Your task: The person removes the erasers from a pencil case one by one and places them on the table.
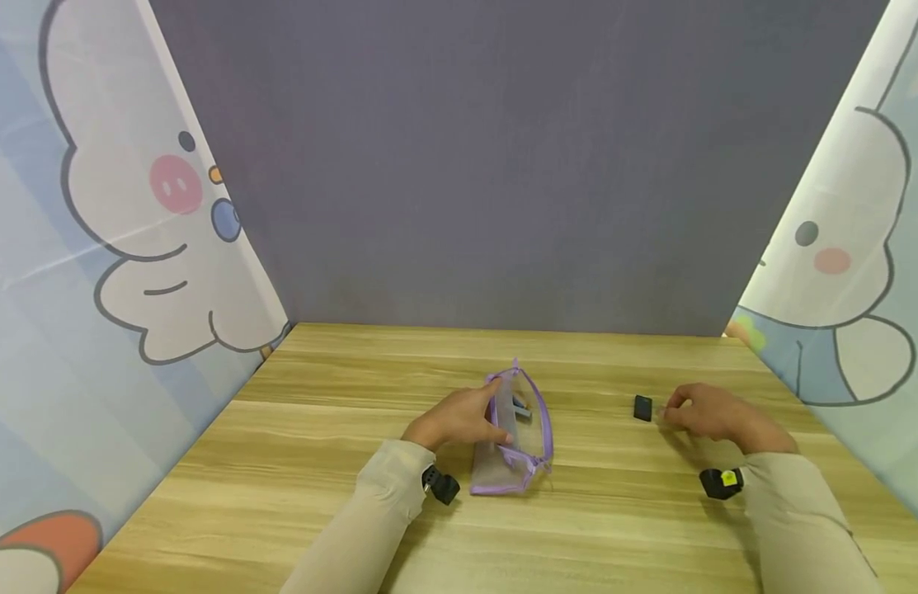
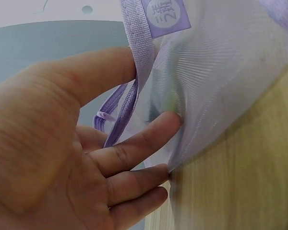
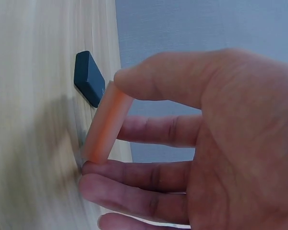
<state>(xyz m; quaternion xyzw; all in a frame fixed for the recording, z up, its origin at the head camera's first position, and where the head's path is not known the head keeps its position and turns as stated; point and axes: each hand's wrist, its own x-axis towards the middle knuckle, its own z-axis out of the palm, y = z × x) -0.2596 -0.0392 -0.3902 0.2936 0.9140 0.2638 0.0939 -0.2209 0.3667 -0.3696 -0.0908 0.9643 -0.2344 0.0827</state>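
A mesh pouch with purple trim (image 1: 497, 474) stands unzipped on the wooden table, its mouth spread. My left hand (image 1: 464, 417) grips the pouch's near-left side; in the left wrist view the thumb goes in behind the purple edge and the fingers lie along the mesh. Inside, small grey-blue and yellowish items (image 1: 521, 410) show. To the right, my right hand (image 1: 707, 412) pinches a short peach-orange stick (image 3: 107, 127) between thumb and fingers, close over the table. Just left of those fingertips lies a small black rounded block (image 1: 642, 407).
The wooden table (image 1: 317, 495) runs back to a dark grey panel (image 1: 503, 165). Cartoon-printed curtains hang along the left side (image 1: 28, 346) and the right side (image 1: 874, 462). A black wrist camera (image 1: 721, 483) sits at the right sleeve.
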